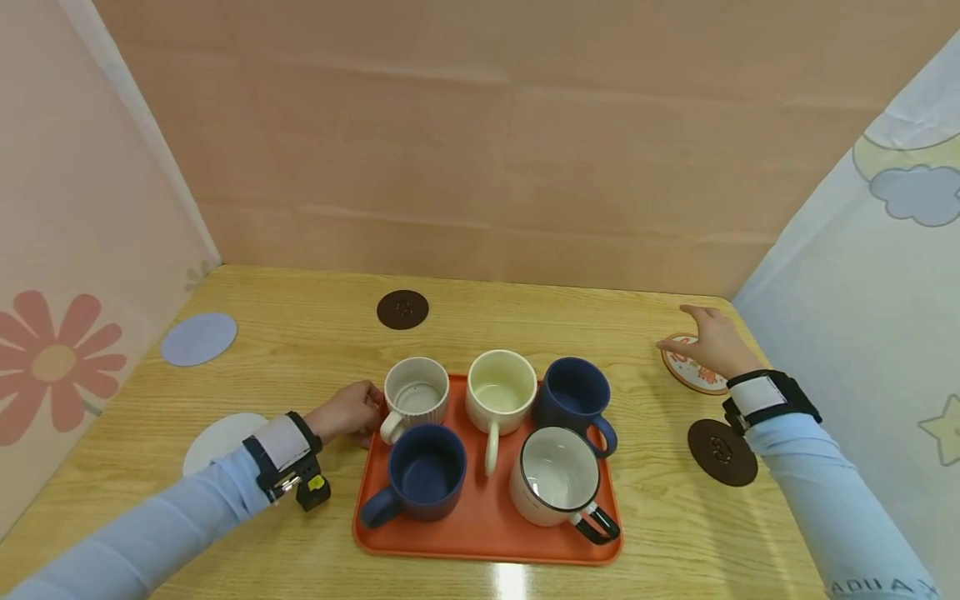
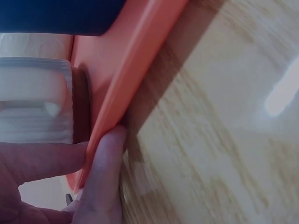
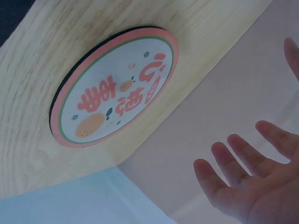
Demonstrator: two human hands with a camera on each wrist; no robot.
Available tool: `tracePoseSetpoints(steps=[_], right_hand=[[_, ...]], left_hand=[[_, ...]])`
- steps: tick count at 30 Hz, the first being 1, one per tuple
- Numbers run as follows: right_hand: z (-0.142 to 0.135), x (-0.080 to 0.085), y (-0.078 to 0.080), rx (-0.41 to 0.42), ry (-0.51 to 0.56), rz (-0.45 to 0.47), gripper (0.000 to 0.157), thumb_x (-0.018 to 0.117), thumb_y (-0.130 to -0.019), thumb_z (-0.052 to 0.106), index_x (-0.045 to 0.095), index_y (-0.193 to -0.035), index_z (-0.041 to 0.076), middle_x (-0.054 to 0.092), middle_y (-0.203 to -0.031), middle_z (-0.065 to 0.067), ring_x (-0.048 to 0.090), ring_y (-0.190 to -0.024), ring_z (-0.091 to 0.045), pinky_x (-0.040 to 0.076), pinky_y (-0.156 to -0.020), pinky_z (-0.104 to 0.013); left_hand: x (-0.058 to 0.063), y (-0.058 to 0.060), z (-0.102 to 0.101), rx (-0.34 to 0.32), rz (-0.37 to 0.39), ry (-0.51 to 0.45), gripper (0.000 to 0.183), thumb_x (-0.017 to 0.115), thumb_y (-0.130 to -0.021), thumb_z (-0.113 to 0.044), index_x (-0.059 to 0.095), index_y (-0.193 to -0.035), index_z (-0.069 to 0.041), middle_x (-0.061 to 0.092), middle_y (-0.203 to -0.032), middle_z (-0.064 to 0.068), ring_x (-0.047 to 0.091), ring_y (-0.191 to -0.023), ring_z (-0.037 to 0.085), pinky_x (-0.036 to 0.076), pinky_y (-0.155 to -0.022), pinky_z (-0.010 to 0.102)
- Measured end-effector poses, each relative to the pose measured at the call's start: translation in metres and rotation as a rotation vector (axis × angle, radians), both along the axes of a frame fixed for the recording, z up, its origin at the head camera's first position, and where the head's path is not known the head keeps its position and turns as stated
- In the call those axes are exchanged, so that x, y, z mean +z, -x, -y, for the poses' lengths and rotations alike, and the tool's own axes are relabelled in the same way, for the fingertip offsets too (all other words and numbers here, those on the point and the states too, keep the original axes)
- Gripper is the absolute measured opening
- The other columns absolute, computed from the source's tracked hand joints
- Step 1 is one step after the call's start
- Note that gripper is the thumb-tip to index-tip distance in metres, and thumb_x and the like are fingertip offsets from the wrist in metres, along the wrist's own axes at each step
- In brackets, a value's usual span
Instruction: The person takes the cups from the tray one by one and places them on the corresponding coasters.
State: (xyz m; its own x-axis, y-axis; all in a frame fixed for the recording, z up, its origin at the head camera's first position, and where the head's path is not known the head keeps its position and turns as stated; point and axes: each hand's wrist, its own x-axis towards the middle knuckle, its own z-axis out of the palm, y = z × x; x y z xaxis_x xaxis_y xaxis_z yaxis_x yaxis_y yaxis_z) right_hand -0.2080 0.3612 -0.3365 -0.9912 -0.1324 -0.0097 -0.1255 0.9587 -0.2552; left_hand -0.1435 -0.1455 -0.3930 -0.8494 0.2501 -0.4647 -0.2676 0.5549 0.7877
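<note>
Orange tray [image 1: 486, 517] pinched by the left hand [image 1: 348, 412], likely for steadiness, I remotely view an empty, outspread right hand [image 1: 717, 343].

On the worktop [image 1: 300, 333] sits a tray [image 1: 487, 533]. In it stand five mugs [image 1: 501, 392]: three in the far row, two in the near row. Two coasters [image 1: 198, 339] lie left of the tray, one beyond its far edge, and two to its right.
</note>
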Motion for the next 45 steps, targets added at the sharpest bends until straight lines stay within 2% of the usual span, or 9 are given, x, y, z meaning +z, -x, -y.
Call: tracePoseSetpoints(steps=[7,13,23,29,31,35,39,42,45], right_hand=[[-0.012,-0.002,0.006,-0.056,0.04,0.036,0.093,0.061,-0.082,0.044,0.02,-0.13,-0.024,0.028,-0.125,-0.046,0.032,-0.11,-0.057,0.033,-0.088,-0.063],[-0.021,-0.007,0.006,-0.113,0.075,0.054,0.09,0.057,-0.085,0.043,0.019,-0.129,-0.026,0.03,-0.122,-0.047,0.036,-0.106,-0.057,0.036,-0.085,-0.062],[-0.037,-0.014,0.005,-0.285,0.114,0.07,0.09,0.052,-0.087,0.044,0.017,-0.126,-0.03,0.028,-0.119,-0.052,0.033,-0.107,-0.06,0.033,-0.088,-0.063],[-0.046,-0.02,0.003,-0.39,0.176,0.211,0.09,0.045,-0.088,0.047,0.015,-0.126,-0.029,0.022,-0.124,-0.05,0.028,-0.114,-0.059,0.034,-0.092,-0.061],[-0.049,-0.021,0.003,-0.414,0.19,0.266,0.091,0.043,-0.089,0.049,0.016,-0.126,-0.029,0.024,-0.125,-0.048,0.03,-0.114,-0.057,0.04,-0.089,-0.057],[-0.055,-0.025,0.003,-0.412,0.209,0.309,0.078,0.043,-0.089,0.049,0.038,-0.111,-0.025,0.045,-0.096,-0.035,0.05,-0.087,-0.042,0.052,-0.067,-0.043],[-0.059,-0.03,0.005,-0.423,0.232,0.339,0.06,0.047,-0.089,0.044,0.044,-0.088,-0.016,0.041,-0.071,-0.014,0.051,-0.059,-0.021,0.051,-0.051,-0.033],[-0.059,-0.034,0.006,-0.472,0.292,0.378,0.059,0.049,-0.088,0.04,0.043,-0.093,-0.018,0.041,-0.073,-0.014,0.051,-0.053,-0.018,0.053,-0.051,-0.033],[-0.057,-0.036,0.007,-0.507,0.343,0.399,0.068,0.05,-0.088,0.039,0.035,-0.107,-0.025,0.04,-0.079,-0.018,0.053,-0.057,-0.02,0.054,-0.054,-0.035]], left_hand=[[-0.001,-0.001,-0.001,0.016,-0.005,-0.011,0.033,0.051,-0.071,0.006,0.044,-0.104,0.01,0.053,-0.087,0.016,0.054,-0.061,0.018,0.054,-0.052,0.031],[-0.001,0.0,-0.003,0.004,0.006,-0.012,0.036,0.052,-0.071,0.006,0.043,-0.106,0.011,0.054,-0.087,0.016,0.055,-0.062,0.018,0.054,-0.053,0.031],[-0.001,0.001,-0.003,0.008,0.002,-0.024,0.037,0.051,-0.071,0.006,0.043,-0.107,0.01,0.054,-0.087,0.016,0.053,-0.06,0.018,0.054,-0.053,0.031],[-0.001,0.001,-0.004,0.009,0.005,-0.028,0.037,0.051,-0.071,0.007,0.042,-0.107,0.01,0.053,-0.088,0.017,0.054,-0.061,0.018,0.054,-0.053,0.031],[-0.001,0.001,-0.004,0.01,0.005,-0.03,0.038,0.051,-0.071,0.007,0.042,-0.107,0.01,0.052,-0.088,0.016,0.055,-0.06,0.018,0.054,-0.053,0.031],[-0.002,0.001,-0.004,0.011,0.001,-0.024,0.038,0.052,-0.07,0.006,0.042,-0.107,0.01,0.052,-0.088,0.016,0.055,-0.059,0.018,0.053,-0.052,0.03],[-0.002,0.0,-0.003,0.013,0.005,-0.019,0.038,0.053,-0.071,0.006,0.042,-0.108,0.009,0.052,-0.09,0.017,0.055,-0.062,0.019,0.054,-0.053,0.031],[-0.002,0.0,-0.003,0.017,0.009,-0.022,0.037,0.052,-0.072,0.006,0.042,-0.108,0.009,0.052,-0.09,0.017,0.055,-0.063,0.019,0.054,-0.053,0.031],[-0.002,-0.001,-0.003,0.019,0.005,-0.03,0.036,0.051,-0.072,0.007,0.041,-0.107,0.009,0.052,-0.089,0.017,0.055,-0.062,0.019,0.054,-0.053,0.031]])
